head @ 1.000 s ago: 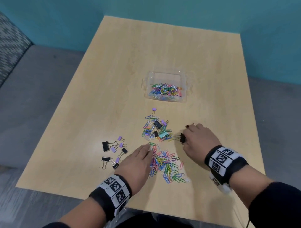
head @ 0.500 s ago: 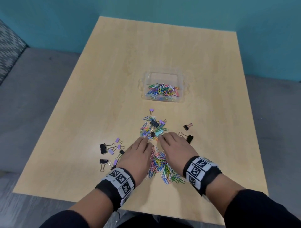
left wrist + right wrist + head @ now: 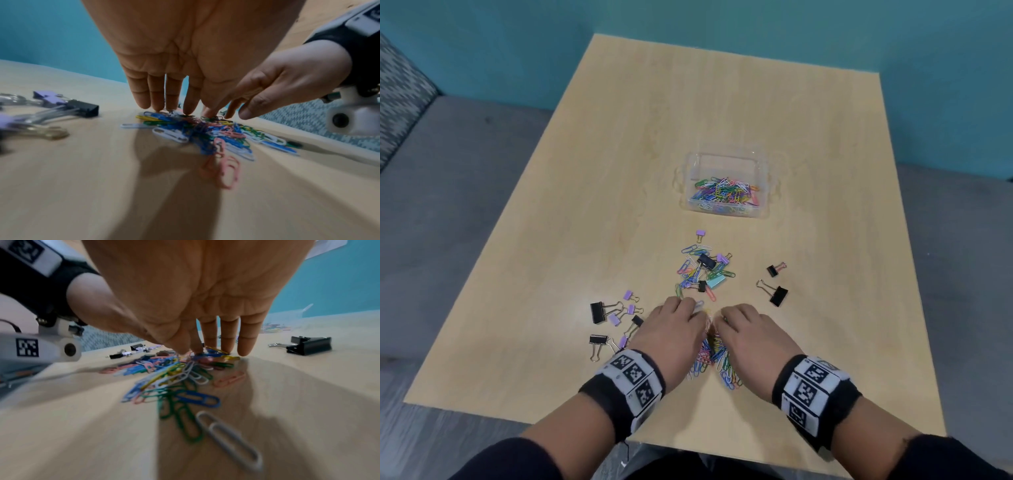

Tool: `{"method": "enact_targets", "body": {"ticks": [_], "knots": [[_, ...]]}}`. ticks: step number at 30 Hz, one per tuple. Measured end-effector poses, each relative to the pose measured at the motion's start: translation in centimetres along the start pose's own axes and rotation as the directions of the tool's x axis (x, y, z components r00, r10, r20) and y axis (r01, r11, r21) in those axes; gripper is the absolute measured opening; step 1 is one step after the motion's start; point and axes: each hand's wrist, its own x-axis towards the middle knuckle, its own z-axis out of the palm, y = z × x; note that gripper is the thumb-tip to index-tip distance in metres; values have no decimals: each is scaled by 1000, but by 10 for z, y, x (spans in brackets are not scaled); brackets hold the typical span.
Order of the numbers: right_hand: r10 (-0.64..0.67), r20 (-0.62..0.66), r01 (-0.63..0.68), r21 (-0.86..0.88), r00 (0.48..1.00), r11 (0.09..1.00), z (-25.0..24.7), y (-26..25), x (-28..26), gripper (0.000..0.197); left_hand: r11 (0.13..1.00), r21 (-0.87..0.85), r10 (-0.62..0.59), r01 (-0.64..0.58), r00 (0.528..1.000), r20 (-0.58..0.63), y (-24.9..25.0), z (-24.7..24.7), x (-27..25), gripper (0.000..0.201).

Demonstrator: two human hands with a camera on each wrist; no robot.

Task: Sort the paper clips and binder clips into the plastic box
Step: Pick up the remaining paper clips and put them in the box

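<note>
Loose paper clips (image 3: 714, 356) lie heaped between and under both hands, fingertips down on the pile's far edge: the left hand (image 3: 671, 329) and right hand (image 3: 750, 337) are flat and straight-fingered, gripping nothing. The step looks like raking clips together; next comes cupping the heap and carrying it to the plastic box (image 3: 725, 185) well beyond the fingertips, already holding clips. Binder clips (image 3: 602, 311) sit left of the left hand. No readable writing.
</note>
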Motion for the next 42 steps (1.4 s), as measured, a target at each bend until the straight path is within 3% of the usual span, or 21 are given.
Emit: {"method": "enact_targets", "body": {"ticks": [3, 7, 10, 12, 16, 21, 24, 34, 42], "knots": [[80, -48, -71, 157, 996, 985, 5, 6, -31, 51, 997, -74, 6, -8, 1000, -28, -4, 1, -27, 34], [291, 40, -292, 240, 956, 926, 18, 4, -70, 70, 997, -66, -30, 29, 999, -16, -7, 7, -53, 39], [327, 82, -337, 224, 941, 914, 25, -7, -72, 93, 991, -123, -58, 57, 998, -2, -3, 10, -48, 68], [325, 54, -329, 212, 944, 920, 25, -15, -59, 97, 988, -139, -59, 66, 997, 55, 2, 8, -37, 85], [282, 45, -285, 213, 958, 935, 13, -25, -24, 82, 991, -96, -77, 91, 987, 139, 9, 7, -14, 83], [261, 51, -266, 199, 964, 943, 0, -29, 1, 48, 984, -132, -107, 117, 991, 77, 10, 12, -2, 38], [218, 60, -226, 193, 974, 955, -4, -27, 4, 38, 976, -161, -140, 149, 988, 68, 12, 13, -3, 20], [173, 90, -190, 236, 981, 953, -8, -22, 1, 35, 952, -247, -167, 181, 983, 75, 14, 3, -5, 25], [278, 120, -303, 384, 953, 872, -11, -14, 3, 15, 928, -311, -186, 204, 979, 88, 12, 2, -2, 17]]}}
